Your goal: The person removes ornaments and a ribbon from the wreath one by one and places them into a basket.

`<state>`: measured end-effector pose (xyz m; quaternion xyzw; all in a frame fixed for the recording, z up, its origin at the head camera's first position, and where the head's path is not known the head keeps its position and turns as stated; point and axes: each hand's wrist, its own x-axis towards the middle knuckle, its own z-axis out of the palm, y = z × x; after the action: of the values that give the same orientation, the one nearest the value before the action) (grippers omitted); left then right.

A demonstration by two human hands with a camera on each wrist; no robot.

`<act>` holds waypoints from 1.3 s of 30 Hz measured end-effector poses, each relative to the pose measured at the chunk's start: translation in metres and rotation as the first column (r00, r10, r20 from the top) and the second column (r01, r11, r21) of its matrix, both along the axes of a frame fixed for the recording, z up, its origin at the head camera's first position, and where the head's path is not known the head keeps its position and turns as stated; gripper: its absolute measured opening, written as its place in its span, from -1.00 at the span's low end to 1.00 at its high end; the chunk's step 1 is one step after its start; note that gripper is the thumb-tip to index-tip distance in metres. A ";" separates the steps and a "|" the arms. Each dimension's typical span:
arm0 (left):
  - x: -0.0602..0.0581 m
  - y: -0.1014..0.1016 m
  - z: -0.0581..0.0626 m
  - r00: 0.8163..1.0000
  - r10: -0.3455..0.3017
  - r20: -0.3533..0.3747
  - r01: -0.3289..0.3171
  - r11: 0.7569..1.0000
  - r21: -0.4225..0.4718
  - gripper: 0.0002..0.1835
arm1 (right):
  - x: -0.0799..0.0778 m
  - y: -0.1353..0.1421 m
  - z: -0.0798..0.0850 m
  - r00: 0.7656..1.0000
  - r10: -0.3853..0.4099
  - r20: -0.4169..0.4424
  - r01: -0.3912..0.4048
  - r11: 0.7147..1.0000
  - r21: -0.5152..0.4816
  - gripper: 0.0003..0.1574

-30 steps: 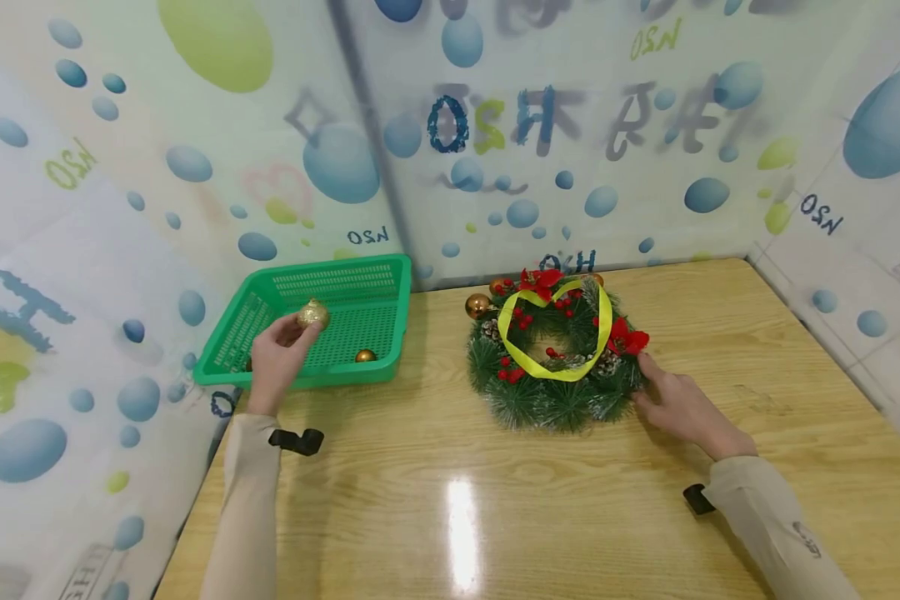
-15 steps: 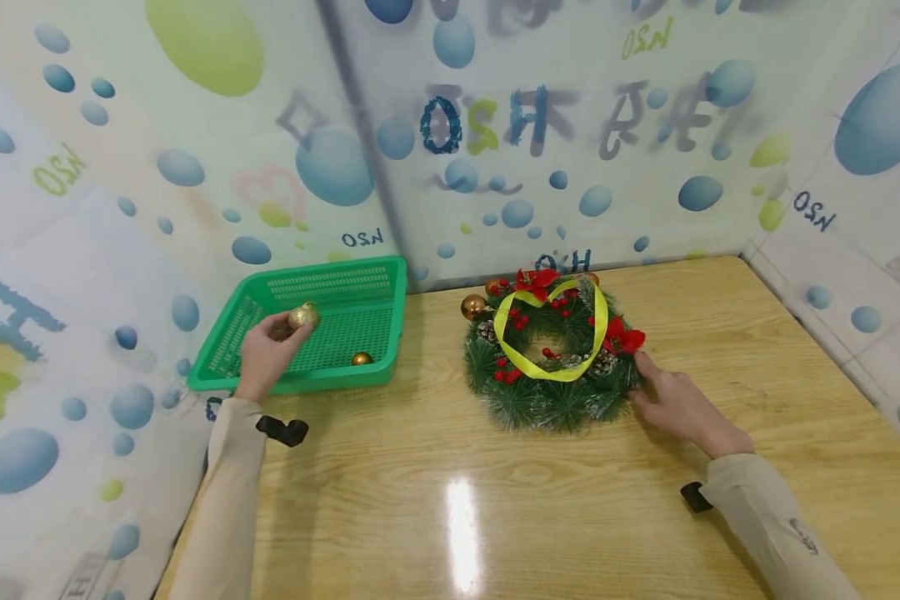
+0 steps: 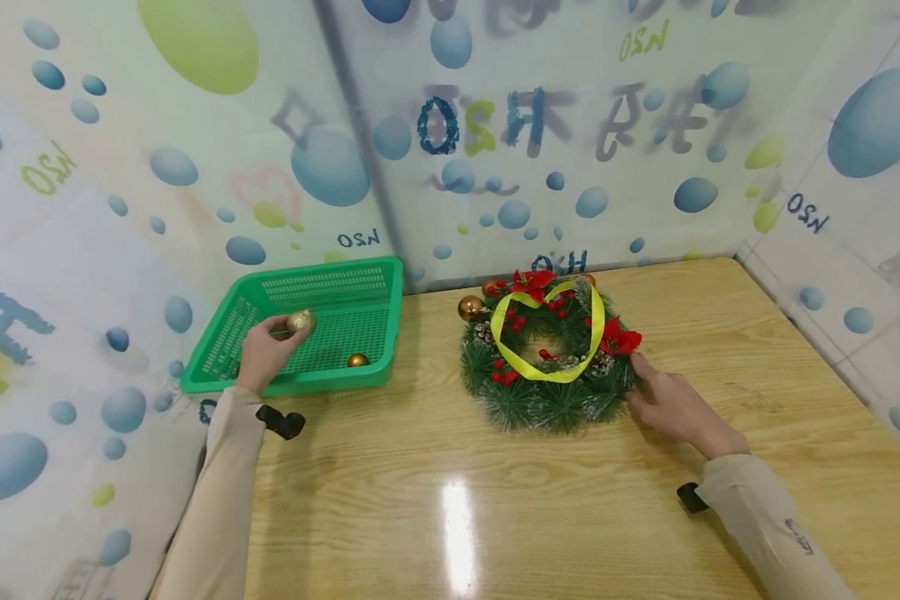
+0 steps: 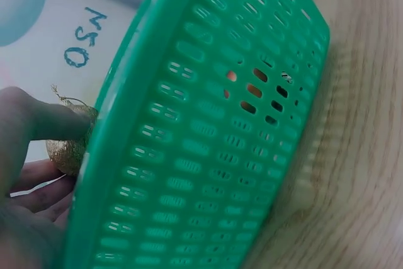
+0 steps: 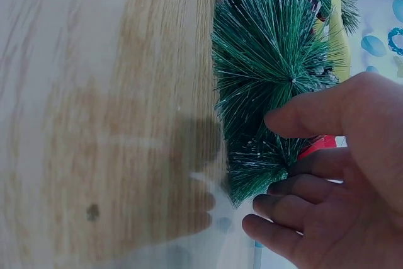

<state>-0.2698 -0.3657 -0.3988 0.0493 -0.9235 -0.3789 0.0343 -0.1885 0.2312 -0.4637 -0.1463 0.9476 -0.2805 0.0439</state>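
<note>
My left hand (image 3: 261, 354) pinches a glittery gold Christmas bauble (image 3: 301, 322) between thumb and fingers, above the near left part of a green plastic basket (image 3: 337, 382). In the left wrist view the bauble (image 4: 66, 152) shows its hanging loop upward, partly hidden by the basket's rim. A green Christmas wreath (image 3: 513, 404) lies on the table with red flowers (image 3: 619, 337), berries, pine cones and copper baubles (image 3: 470, 307). On top of it lies a looped yellow ribbon (image 3: 558, 377). At the wreath's right edge my right hand (image 3: 678, 408) touches the bristles, fingers loosely extended.
Another shiny copper bauble (image 3: 357, 360) lies in the basket near its front right corner. The wooden table (image 3: 390, 483) meets a patterned wall (image 3: 487, 225) right behind the basket and wreath. A side wall runs close along the table's left.
My left hand has shifted slightly left and down with the gold bauble. The whole scene has drifted a little left in view. My right hand stays at the wreath.
</note>
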 end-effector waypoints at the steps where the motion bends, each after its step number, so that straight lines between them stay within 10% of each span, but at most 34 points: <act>1: 0.000 0.000 0.000 1.000 0.002 0.005 -0.002 1.000 0.004 -0.29 | 0.000 0.000 0.000 1.000 -0.001 0.005 0.001 1.000 -0.003 -0.06; 27: 0.015 0.027 -0.011 0.988 -0.083 -0.131 0.091 0.995 0.052 -0.51 | 0.001 0.000 -0.003 1.000 0.020 -0.002 -0.020 0.999 -0.028 -0.06; 39: 0.025 0.071 0.006 0.962 -0.172 -0.214 0.178 0.984 0.007 -0.56 | 0.002 -0.001 0.000 1.000 0.012 0.015 -0.011 0.999 -0.037 -0.05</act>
<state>-0.2450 -0.2947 -0.3923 -0.0728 -0.9102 -0.3957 0.0983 -0.1862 0.2298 -0.4635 -0.1502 0.9411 -0.2989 0.0500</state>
